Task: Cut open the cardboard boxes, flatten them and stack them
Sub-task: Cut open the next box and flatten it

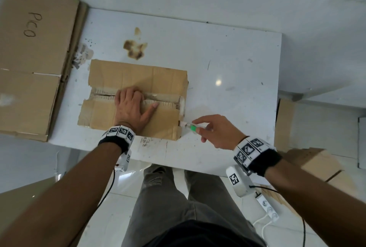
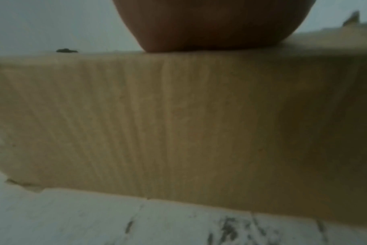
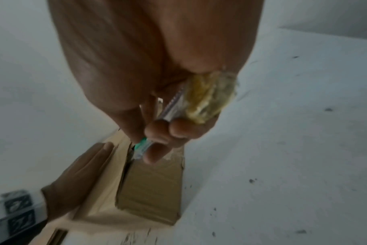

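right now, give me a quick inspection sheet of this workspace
surface: white table, scuffed, with brown stains.
job's things: cardboard box on the table, its top seam already split; utility knife at the box's right near corner.
clutter: nothing seen on the table besides the box.
grippers: left hand presses flat on the box top; right hand grips the knife.
cables: black lead from the left wrist unit; power strip with white cord on the floor.
surroundings: flattened cardboard stack marked PICO at left; more boxes on the floor at right.
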`<state>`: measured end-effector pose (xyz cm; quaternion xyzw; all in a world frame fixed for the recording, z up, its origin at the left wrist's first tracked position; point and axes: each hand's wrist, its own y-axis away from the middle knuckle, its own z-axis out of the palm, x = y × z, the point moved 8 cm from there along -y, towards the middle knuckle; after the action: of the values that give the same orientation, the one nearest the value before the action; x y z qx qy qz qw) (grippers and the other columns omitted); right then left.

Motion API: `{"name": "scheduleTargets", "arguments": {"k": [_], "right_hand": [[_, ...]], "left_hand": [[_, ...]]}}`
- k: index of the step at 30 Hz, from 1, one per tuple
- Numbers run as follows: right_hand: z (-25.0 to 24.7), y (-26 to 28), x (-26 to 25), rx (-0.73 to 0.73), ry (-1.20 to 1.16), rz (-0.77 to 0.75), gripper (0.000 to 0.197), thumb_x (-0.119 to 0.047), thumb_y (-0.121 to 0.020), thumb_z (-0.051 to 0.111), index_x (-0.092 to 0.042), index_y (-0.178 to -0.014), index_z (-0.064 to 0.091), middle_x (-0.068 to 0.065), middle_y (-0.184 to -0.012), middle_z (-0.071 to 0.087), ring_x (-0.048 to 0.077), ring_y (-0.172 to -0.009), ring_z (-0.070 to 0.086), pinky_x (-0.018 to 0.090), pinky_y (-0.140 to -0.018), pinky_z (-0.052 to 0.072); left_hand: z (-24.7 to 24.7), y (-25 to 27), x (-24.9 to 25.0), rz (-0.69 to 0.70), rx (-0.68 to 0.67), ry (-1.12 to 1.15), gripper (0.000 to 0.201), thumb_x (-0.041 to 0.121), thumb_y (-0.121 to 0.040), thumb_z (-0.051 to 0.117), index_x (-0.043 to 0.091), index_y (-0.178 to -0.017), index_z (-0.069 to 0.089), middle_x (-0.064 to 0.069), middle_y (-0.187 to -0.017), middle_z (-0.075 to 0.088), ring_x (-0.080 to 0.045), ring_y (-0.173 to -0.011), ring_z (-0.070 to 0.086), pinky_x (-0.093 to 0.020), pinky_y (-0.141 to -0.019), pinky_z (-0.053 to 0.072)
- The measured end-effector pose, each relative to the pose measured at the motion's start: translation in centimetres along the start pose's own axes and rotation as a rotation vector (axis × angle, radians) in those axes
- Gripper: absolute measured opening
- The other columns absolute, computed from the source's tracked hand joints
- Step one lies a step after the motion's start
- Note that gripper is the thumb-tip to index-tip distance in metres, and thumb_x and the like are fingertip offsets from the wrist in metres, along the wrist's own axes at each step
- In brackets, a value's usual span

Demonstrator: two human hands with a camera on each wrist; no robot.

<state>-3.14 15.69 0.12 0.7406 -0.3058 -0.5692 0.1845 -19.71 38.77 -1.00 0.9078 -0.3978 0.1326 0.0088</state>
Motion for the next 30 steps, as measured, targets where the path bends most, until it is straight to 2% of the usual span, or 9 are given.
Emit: {"name": "scheduleTargets", "arguments": {"k": [3,6,8,11,13,16,20,25,30], "right_hand": [[-2.7,0.7,1.0,0.154,-0.108,-0.026,0.020,-0.036,-0.097,0.065,-0.033,-0.116,0.070,0.004,-0.068,0.073,0.005,-0.042,0.050,0.025,-0.043,0.043],[-4.1,0.6,1.6,0.301,-0.190,-0.019,0.017,-0.030,-0.097,0.063,-0.034,-0.112,0.070,0.004,-0.068,0.073,0.004,-0.042,0.051,0.025,-0.046,0.044],[-4.1,0.3,1.6,0.367,-0.219,-0.015,0.017,-0.031,-0.097,0.062,-0.035,-0.111,0.070,0.003,-0.070,0.073,0.004,-0.046,0.056,0.028,-0.050,0.047],[-3.5,-0.1,1.8,0.444,-0.237,0.000,0.018,-0.035,-0.098,0.060,-0.035,-0.113,0.068,0.000,-0.070,0.073,0.006,-0.053,0.061,0.033,-0.054,0.055],[-3.2,-0.2,1.9,0.473,-0.268,0.009,0.019,-0.036,-0.098,0.059,-0.033,-0.116,0.067,-0.001,-0.071,0.072,0.006,-0.053,0.061,0.032,-0.054,0.054],[-2.5,-0.1,2.0,0.497,-0.322,0.030,0.020,-0.036,-0.099,0.059,-0.031,-0.117,0.068,0.000,-0.070,0.072,0.005,-0.049,0.060,0.031,-0.053,0.053],[-1.4,0.5,1.6,0.459,-0.377,0.033,0.020,-0.033,-0.099,0.060,-0.030,-0.116,0.069,0.001,-0.069,0.072,0.005,-0.049,0.060,0.030,-0.048,0.051],[-1.0,-0.6,0.8,0.336,-0.411,0.081,0.024,-0.031,-0.100,0.060,-0.026,-0.122,0.068,0.005,-0.071,0.072,0.009,-0.038,0.051,0.021,-0.039,0.041],[-2.3,-0.5,1.2,0.144,-0.272,0.075,0.023,-0.034,-0.099,0.062,-0.029,-0.120,0.069,0.006,-0.067,0.070,0.017,-0.038,0.044,0.023,-0.039,0.038]], "left_hand": [[0.3,-0.4,0.6,-0.072,-0.067,0.002,0.051,0.061,-0.085,0.046,0.012,-0.099,0.057,-0.011,-0.124,0.052,-0.034,-0.121,0.047,-0.061,-0.115,0.025],[1.8,-0.8,2.4,-0.041,-0.252,-0.073,0.072,0.056,-0.071,0.059,0.017,-0.130,0.047,-0.010,-0.145,0.039,-0.036,-0.139,0.034,-0.071,-0.119,0.012],[2.5,-1.4,3.0,-0.033,-0.307,-0.100,0.085,0.055,-0.068,0.068,0.020,-0.140,0.041,-0.011,-0.156,0.030,-0.037,-0.148,0.023,-0.073,-0.118,0.006],[2.6,-2.2,3.4,-0.035,-0.278,-0.091,0.079,0.050,-0.072,0.068,0.018,-0.139,0.043,-0.013,-0.157,0.033,-0.038,-0.148,0.024,-0.074,-0.117,0.014],[2.6,-2.1,3.5,-0.020,-0.235,-0.054,0.069,0.046,-0.080,0.061,0.016,-0.140,0.045,-0.014,-0.158,0.035,-0.040,-0.148,0.025,-0.072,-0.116,0.017],[2.7,-1.5,3.1,-0.003,-0.186,0.006,0.067,0.048,-0.090,0.050,0.015,-0.148,0.042,-0.011,-0.164,0.030,-0.040,-0.153,0.019,-0.070,-0.120,0.009],[2.5,-1.1,3.2,-0.010,-0.150,0.082,0.070,0.054,-0.094,0.040,0.014,-0.152,0.040,-0.007,-0.167,0.027,-0.038,-0.155,0.014,-0.068,-0.122,0.003],[2.6,-1.1,3.1,-0.012,-0.140,0.114,0.072,0.055,-0.095,0.038,0.013,-0.154,0.039,-0.008,-0.168,0.026,-0.039,-0.156,0.014,-0.068,-0.121,0.001],[2.7,-1.2,2.5,-0.002,-0.148,0.128,0.071,0.053,-0.096,0.038,0.013,-0.155,0.038,-0.007,-0.168,0.025,-0.039,-0.156,0.013,-0.069,-0.121,0.002]]}}
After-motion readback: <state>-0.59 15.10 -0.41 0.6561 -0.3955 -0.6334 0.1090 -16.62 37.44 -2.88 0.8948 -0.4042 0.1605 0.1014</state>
